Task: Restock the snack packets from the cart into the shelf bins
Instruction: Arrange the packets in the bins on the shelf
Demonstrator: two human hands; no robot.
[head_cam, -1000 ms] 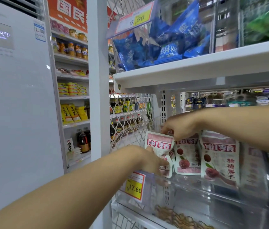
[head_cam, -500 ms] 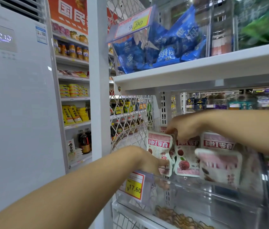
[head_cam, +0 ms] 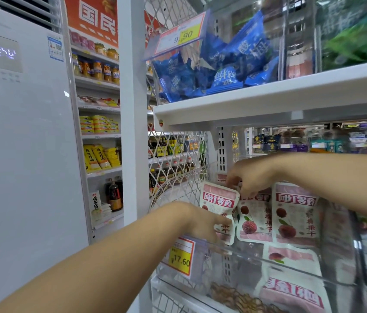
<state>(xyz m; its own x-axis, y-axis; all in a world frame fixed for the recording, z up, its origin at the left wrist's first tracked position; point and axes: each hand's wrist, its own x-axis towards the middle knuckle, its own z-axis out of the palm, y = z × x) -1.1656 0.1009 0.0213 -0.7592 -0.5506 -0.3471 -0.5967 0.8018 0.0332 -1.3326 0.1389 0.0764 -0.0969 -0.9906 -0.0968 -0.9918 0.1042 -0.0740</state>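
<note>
hands both at work inside the clear bin (head_cam: 241, 256) under the white shelf (head_cam: 268, 98). your left hand (head_cam: 203, 222) grasps the lower part of the left packet (head_cam: 219, 199), fingers curled about its bottom edge; that packet stands upright, leaning a little to the right. your right hand (head_cam: 250, 175) comes in from the right and pinches the top edge of the middle packet (head_cam: 254, 220), fingertips bent downward. the right packet (head_cam: 295, 211) stands upright, touching the middle one. a fallen packet (head_cam: 291, 256) of the same red-and-white print lies flat in front of the row, lower in the bin. a yellow price tag (head_cam: 181, 259) reading 17.60 sits on the bin's front wall, below your left hand. blue packets (head_cam: 223, 64) are heaped on the shelf above.
</note>
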